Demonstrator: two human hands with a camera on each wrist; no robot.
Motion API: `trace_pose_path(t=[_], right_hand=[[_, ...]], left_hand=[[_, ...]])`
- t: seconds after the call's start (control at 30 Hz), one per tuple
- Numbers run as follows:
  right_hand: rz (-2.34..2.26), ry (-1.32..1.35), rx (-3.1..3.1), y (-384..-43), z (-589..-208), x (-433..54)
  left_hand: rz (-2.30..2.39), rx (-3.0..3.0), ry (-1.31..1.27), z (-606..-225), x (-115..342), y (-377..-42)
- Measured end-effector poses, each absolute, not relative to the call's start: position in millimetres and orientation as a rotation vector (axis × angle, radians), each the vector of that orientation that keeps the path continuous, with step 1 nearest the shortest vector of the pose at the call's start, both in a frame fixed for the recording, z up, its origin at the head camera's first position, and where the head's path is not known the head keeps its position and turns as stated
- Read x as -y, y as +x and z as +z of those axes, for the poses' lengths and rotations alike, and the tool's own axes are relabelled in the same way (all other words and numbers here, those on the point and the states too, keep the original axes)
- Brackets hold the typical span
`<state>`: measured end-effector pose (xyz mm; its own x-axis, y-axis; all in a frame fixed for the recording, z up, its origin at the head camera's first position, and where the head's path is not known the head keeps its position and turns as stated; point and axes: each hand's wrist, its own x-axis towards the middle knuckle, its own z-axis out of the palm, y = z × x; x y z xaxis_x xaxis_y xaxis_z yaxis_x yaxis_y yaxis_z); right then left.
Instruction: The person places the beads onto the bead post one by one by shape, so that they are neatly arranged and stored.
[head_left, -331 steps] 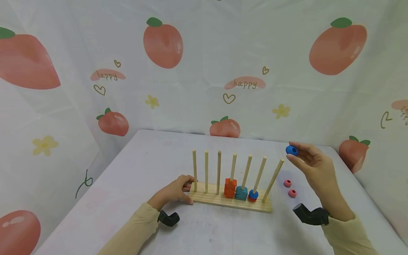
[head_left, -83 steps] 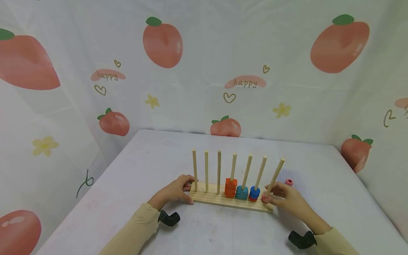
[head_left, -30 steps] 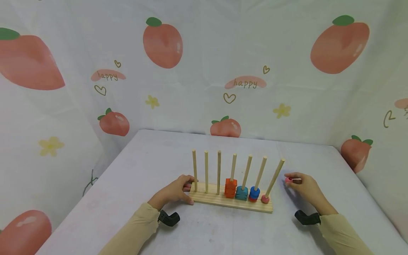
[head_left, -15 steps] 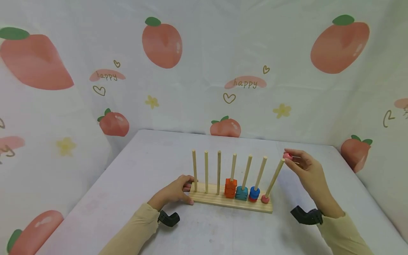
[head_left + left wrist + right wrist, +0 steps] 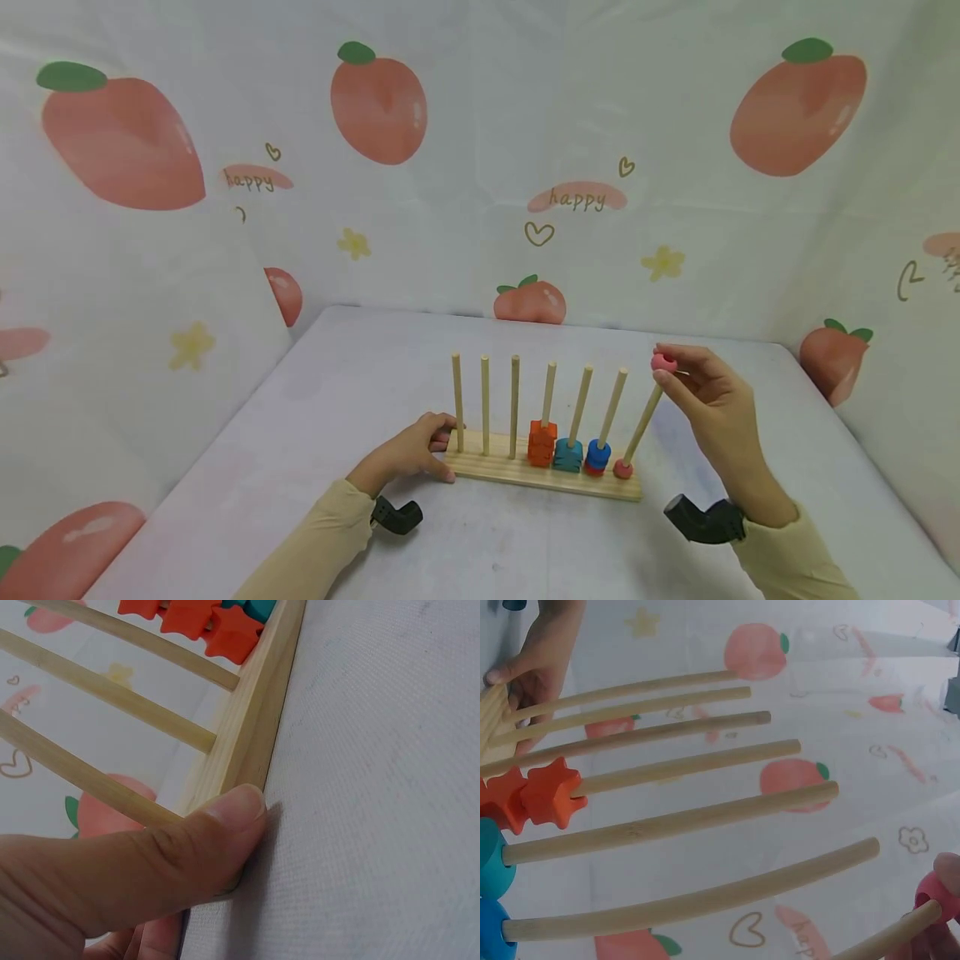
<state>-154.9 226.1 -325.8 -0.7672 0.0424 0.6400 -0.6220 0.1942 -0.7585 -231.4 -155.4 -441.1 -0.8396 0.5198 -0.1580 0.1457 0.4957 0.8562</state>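
Observation:
A wooden peg board (image 5: 540, 479) carries a row of upright pegs. My left hand (image 5: 405, 450) grips its left end; in the left wrist view the thumb (image 5: 187, 847) presses the base's edge. Between the thumb and fingers of my right hand (image 5: 720, 404) is a round pink bead (image 5: 663, 362), at the top of the rightmost peg (image 5: 645, 425). In the right wrist view this bead (image 5: 937, 896) meets the peg's tip; whether it is threaded I cannot tell. Another pink bead (image 5: 623, 469) sits at that peg's foot.
Orange star beads (image 5: 542, 443), teal beads (image 5: 568, 455) and a blue bead (image 5: 597, 451) above a red one are stacked on neighbouring pegs. The three left pegs (image 5: 486, 404) are bare. A fruit-patterned curtain (image 5: 450, 225) hangs behind the white table (image 5: 360, 367).
Earlier my right hand held a blue bead, then placed a pink one on the rightmost peg. It picked up the other pink bead, raised it and moved left to the peg's top. My left hand stayed.

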Motion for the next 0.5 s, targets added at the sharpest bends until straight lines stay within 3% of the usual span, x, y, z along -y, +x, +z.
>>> trace_pose_path(t=[0.3,0.5], right_hand=[[1.495,0.477,2.058,-152.1,-323.6,-224.7],[1.6,0.602,2.011,-152.4,-322.1,-228.1]], left_hand=[[1.349,-2.284,0.574,-435.1,154.7,-227.7],[1.332,-2.301,0.572,-435.4,155.4,-227.8]])
